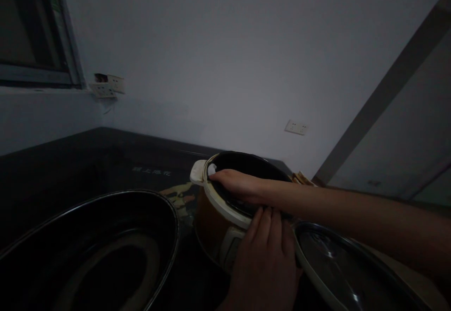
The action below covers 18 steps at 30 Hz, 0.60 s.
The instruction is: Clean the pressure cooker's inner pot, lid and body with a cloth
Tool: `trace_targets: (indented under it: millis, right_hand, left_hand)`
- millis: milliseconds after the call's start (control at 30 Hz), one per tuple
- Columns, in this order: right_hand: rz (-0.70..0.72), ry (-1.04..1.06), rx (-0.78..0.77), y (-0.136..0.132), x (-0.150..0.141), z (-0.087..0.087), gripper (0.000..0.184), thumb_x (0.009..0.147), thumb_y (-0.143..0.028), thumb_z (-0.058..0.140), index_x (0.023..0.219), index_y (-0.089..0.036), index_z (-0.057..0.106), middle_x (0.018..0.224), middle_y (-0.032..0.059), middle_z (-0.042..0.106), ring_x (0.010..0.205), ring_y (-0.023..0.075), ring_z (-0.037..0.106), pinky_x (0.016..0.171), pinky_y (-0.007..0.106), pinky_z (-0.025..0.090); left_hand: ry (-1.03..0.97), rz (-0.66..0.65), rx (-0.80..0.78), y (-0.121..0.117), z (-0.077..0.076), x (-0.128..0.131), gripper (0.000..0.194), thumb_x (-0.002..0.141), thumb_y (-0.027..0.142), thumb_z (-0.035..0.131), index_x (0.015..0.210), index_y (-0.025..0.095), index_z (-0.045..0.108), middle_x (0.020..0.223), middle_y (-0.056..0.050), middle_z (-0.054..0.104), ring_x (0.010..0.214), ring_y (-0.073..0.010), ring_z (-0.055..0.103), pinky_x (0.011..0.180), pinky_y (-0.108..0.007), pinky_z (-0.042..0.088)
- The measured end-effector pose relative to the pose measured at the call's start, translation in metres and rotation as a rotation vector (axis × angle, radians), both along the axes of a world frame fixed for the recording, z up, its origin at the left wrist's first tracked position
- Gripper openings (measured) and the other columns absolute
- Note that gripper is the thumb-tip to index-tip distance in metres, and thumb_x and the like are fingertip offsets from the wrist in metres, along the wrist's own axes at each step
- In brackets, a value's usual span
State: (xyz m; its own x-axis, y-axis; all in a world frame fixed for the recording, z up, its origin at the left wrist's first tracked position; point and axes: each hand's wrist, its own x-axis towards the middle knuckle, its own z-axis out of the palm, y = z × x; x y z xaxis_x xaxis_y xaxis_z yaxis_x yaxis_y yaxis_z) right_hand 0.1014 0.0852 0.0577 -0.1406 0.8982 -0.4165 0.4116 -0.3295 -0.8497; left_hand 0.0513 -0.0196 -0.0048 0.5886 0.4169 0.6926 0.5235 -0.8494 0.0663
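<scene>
A round electric cooker (214, 219) with a pale rim, brownish body and black inner pot stands in the middle of the head view. My right hand (237, 183) reaches across from the right into its opening, closed around a white cloth or tissue (212, 169) pressed at the left inner rim. Most of that hand's fingers are hidden inside. At the front, my left hand (264, 250) grips the cooker's rim, its fingers together and bent over the edge. A white side handle (198, 172) sticks out at the cooker's left.
To the left is a large black pan (116, 245). A glass lid (348, 264) with a dark edge lies to the right, under my right forearm. The dark countertop (105, 156) meets a pale wall with a socket plate (296, 127). Other sockets (105, 87) hang loose near the window.
</scene>
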Motion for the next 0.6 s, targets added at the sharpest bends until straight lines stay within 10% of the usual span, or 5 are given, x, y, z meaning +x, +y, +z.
trace_targets:
  millis: [133,367,600]
  right_hand:
    - [0.077,-0.053,0.021,-0.008,0.013,0.007,0.028,0.094,-0.025,0.047,0.084,-0.011,0.07,0.07,0.001,0.064,0.063,0.0117,0.053,0.071,0.024,0.042]
    - [0.673,-0.447,-0.059,-0.028,0.075,0.042,0.042,0.094,-0.038,0.045,0.063,-0.015,0.061,0.058,-0.0037,0.048,0.057,0.0104,0.04,0.059,0.025,0.039]
    - [0.351,-0.331,0.009,-0.017,0.052,0.02,0.029,0.09,-0.037,0.052,0.091,-0.014,0.07,0.097,0.0048,0.069,0.089,0.0158,0.058,0.087,0.028,0.045]
  left_hand:
    - [-0.017,0.003,0.012,-0.001,0.0,0.001,0.062,0.078,0.046,0.069,0.126,0.008,0.059,0.13,-0.022,0.059,0.119,-0.033,0.059,0.094,-0.041,0.055]
    - [-0.01,0.018,0.034,-0.003,-0.004,0.004,0.07,0.077,0.047,0.071,0.13,0.004,0.055,0.132,-0.019,0.058,0.119,-0.0294,0.059,0.096,-0.035,0.054]
    - [-0.011,0.029,0.154,0.001,-0.005,0.004,0.059,0.083,0.048,0.061,0.121,0.003,0.062,0.128,-0.018,0.062,0.117,-0.0266,0.061,0.096,-0.033,0.054]
